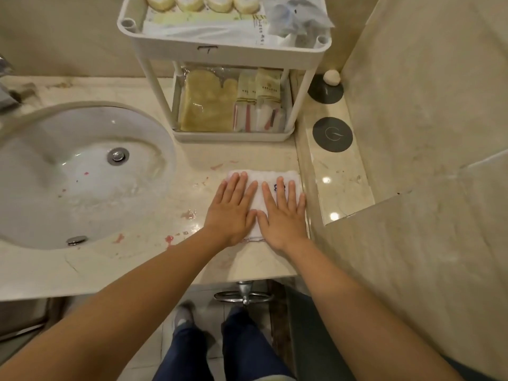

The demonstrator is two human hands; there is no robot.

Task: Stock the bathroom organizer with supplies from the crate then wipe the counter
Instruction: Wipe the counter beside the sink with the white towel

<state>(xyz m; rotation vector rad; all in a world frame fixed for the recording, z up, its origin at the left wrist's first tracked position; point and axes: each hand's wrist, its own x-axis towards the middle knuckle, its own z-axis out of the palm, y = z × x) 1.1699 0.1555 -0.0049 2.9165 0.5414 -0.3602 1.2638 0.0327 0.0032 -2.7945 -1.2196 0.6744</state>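
our fingers [242, 185] lie straight and slightly spread, left hand [232, 213] beside right hand [284, 218], both pressing flat on the folded white cloth [265, 178]. it rests on the counter [154, 259], short of the stocked organizer [233, 137] beyond our fingertips. pink smears [169, 239] sit left of our left hand, toward the sink [82, 171]. a light pass may only spread them, and uneven pressure could bunch the cloth. it looks nearly square, edges parallel to the counter front, so we cannot tell a long axis.
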